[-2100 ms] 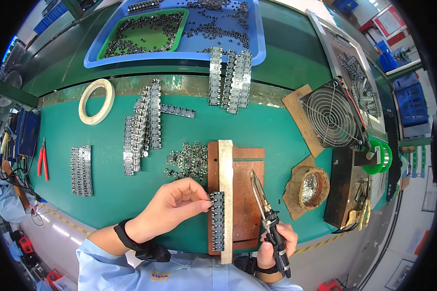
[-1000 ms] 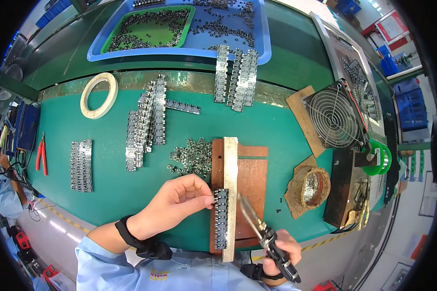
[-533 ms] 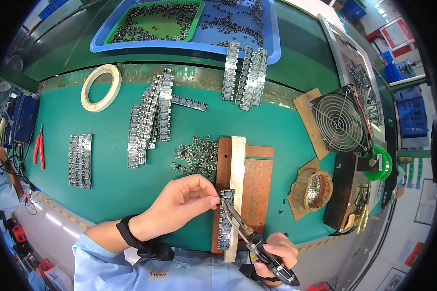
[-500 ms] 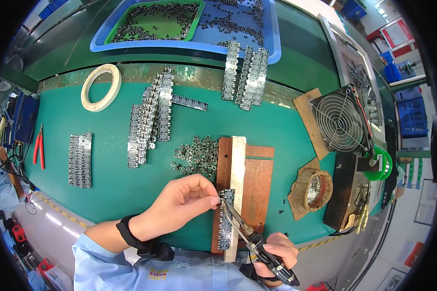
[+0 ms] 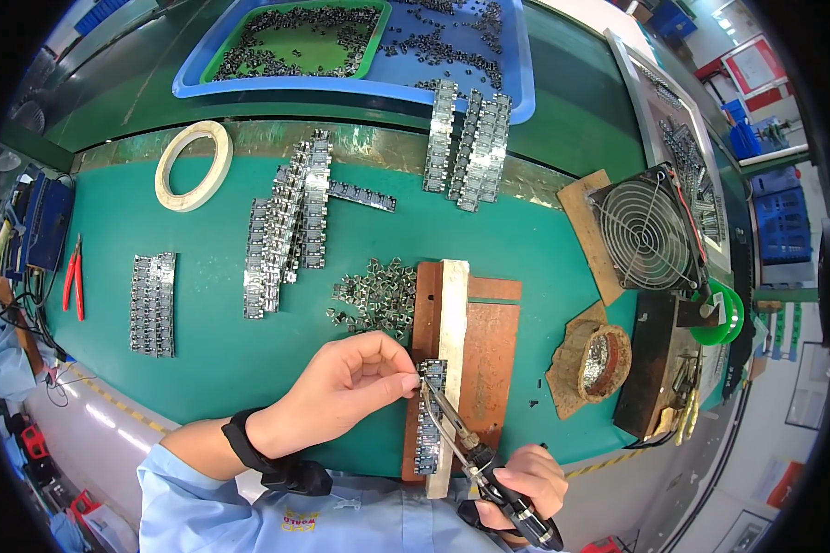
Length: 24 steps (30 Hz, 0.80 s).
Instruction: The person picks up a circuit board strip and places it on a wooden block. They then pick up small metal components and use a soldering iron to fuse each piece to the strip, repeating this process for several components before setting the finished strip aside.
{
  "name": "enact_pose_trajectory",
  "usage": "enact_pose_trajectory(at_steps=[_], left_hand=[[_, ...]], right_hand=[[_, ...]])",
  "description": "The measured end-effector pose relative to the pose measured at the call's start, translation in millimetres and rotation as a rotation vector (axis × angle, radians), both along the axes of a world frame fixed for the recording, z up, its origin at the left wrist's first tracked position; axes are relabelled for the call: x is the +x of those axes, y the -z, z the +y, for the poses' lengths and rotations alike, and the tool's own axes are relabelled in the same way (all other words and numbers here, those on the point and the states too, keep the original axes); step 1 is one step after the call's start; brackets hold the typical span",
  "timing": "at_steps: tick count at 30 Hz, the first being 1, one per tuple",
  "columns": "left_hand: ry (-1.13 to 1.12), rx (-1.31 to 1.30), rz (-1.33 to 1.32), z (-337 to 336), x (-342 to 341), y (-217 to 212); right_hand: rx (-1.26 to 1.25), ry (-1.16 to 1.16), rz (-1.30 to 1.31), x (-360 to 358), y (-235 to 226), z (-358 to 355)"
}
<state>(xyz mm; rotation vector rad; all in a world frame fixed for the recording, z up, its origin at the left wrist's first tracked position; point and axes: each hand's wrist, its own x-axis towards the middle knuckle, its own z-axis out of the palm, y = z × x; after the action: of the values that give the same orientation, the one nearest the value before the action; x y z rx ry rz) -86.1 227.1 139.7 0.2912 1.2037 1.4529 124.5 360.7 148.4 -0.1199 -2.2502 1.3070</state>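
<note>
In my right hand [image 5: 530, 484], fingers wrapped round its handle, is a black soldering iron [image 5: 481, 458] with a thin tube alongside. Its tip meets the upper end of a strip of small circuit boards [image 5: 427, 433]. The strip lies lengthwise against a pale bar [image 5: 452, 309] on a brown fixture board [image 5: 489, 341]. At that same upper end my left hand [image 5: 346, 382] is closed in a pinch; whatever sits between thumb and fingers is too small to make out. Just beyond this hand is a pile of small metal parts [image 5: 378, 290].
Stacked circuit-board strips [image 5: 286, 226] and a tape roll [image 5: 194, 166] lie left, with red-handled pliers [image 5: 74, 281]. A blue tray [image 5: 341, 90] of tiny parts stands at the back. On the right are a fan [image 5: 650, 230], a round brown pot [image 5: 609, 359] and a solder reel [image 5: 724, 313].
My right hand and the iron's handle have shifted very slightly, while the tip stays at the strip's upper end. The left hand holds its pinch in place.
</note>
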Motion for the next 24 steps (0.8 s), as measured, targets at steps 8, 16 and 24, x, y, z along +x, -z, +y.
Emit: enact_pose_trajectory(at_steps=[8, 16, 24], left_hand=[[0.026, -0.018, 0.014, -0.1, -1.9, -3.1], [0.028, -0.028, 0.015, -1.0, -2.0, -1.1], [0.029, -0.018, 0.012, 0.1, -1.7, -2.3]], right_hand=[[0.042, 0.079, 0.095, 4.2, 5.9, -4.8], [0.053, 0.026, 0.063, -0.4, 4.2, -4.6], [0.072, 0.036, 0.059, -2.0, -2.0, -3.4]])
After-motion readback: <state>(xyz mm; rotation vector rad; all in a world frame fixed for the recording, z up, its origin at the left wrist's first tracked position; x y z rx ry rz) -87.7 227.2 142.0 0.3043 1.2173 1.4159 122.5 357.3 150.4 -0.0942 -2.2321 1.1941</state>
